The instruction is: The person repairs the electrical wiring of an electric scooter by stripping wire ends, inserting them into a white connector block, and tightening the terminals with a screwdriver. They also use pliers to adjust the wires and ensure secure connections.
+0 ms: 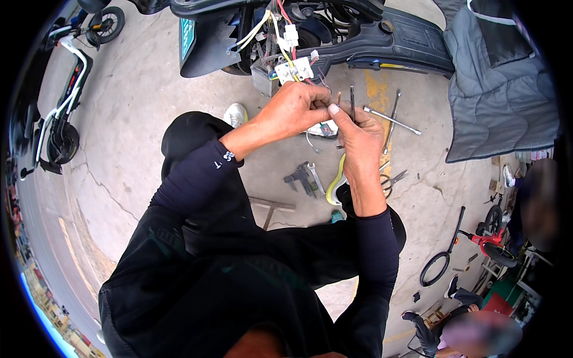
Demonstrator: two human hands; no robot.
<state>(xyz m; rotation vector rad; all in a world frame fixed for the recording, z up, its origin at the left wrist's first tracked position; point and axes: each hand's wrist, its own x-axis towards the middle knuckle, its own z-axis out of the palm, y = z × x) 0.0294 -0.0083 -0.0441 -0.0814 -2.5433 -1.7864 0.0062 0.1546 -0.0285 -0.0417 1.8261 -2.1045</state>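
Observation:
My left hand [289, 110] and my right hand [361, 140] meet in front of the opened scooter [391, 45]. The left thumb and fingers are pinched together at the right thumb; what is between them is too small to make out. A slim dark rod-like tool [352, 98] stands up out of my right hand, which is closed around it. Beside the tool shows a short copper-coloured tip [339, 96]. Just beyond my left hand hang white connector blocks [290, 36] with yellow, red and white wires [258, 31]. A white terminal block [286, 73] sits among them.
On the concrete lie a cross-shaped socket wrench [392, 121], scissors [394, 181], an open-end wrench [314, 178] and a dark tool [298, 177]. A quilted grey cover [498, 101] hangs at right. Another scooter [68, 95] stands left; a red balance bike [486, 238] and people are at right.

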